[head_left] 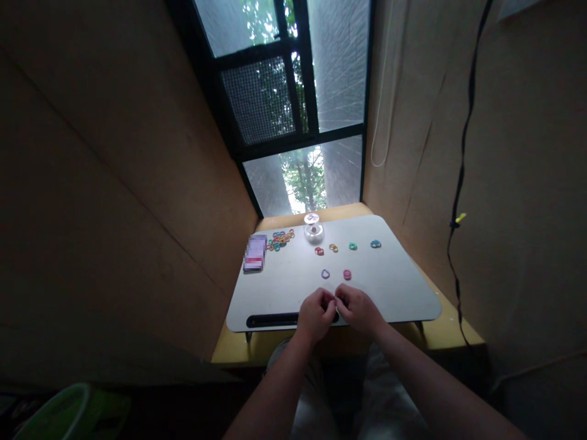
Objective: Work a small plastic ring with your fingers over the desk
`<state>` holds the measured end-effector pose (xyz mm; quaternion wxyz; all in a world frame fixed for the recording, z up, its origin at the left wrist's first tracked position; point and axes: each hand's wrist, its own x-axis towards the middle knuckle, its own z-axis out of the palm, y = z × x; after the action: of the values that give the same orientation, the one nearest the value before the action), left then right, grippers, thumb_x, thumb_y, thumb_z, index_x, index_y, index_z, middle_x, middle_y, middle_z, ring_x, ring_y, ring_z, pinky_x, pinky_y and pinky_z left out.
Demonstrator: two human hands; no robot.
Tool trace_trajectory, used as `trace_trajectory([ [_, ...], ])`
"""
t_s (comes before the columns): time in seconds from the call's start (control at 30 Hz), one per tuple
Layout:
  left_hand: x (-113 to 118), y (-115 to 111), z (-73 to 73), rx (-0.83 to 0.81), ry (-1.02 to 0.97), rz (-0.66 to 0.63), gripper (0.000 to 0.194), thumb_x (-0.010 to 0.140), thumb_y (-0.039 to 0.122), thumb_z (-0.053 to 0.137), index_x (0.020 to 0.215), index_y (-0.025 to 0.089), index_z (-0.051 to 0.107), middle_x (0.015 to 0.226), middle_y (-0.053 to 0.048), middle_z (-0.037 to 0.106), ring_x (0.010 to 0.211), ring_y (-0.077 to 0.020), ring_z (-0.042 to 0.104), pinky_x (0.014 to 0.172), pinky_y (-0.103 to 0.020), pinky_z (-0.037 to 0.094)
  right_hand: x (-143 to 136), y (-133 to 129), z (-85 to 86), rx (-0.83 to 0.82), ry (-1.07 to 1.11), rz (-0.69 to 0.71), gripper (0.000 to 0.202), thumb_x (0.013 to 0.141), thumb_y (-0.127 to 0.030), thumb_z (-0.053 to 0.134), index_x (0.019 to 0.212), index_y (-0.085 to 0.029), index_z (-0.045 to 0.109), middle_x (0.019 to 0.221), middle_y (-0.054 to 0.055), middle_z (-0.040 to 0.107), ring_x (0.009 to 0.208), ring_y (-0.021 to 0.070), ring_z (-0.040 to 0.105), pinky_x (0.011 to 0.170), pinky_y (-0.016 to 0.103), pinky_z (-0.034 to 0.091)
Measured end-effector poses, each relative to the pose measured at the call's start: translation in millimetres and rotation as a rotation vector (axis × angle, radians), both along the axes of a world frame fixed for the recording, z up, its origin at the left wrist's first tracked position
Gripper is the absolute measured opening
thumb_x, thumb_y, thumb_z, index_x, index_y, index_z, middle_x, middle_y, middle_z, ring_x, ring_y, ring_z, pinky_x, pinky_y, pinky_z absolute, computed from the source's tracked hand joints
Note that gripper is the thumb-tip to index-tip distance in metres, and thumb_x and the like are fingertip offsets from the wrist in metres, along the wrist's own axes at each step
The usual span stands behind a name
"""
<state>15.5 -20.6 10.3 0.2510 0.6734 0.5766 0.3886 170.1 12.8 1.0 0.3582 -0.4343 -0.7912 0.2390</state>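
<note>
My left hand and my right hand meet at the front edge of a white folding table. Both are closed, thumbs and fingers pinched close together. What they hold, if anything, is too small to make out. Just beyond them lie a lilac ring-shaped band and a pink one, like small hair ties. Farther back is a row of small bunches: red bands, orange-yellow bands, green bands and blue bands.
A mixed pile of coloured bands lies at the back left, beside a blurred phone-like slab. A clear round container stands at the back. A black slot runs along the front edge. Walls flank both sides; a dark cord hangs right.
</note>
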Motion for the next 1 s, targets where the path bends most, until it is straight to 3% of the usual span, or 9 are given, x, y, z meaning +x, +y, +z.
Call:
trace_trajectory([
  [1.0, 0.6, 0.1, -1.1, 0.003, 0.022, 0.005, 0.009, 0.084, 0.025, 0.054, 0.081, 0.019, 0.059, 0.069, 0.003, 0.059, 0.063, -0.0113, 0.053, 0.061, -0.023, 0.037, -0.1, 1.4, -2.0, 0.001, -0.025, -0.004, 0.007, 0.081, -0.02, 0.05, 0.075, -0.021, 0.049, 0.066, -0.002, 0.055, 0.062, 0.014, 0.05, 0.06, 0.025, 0.033],
])
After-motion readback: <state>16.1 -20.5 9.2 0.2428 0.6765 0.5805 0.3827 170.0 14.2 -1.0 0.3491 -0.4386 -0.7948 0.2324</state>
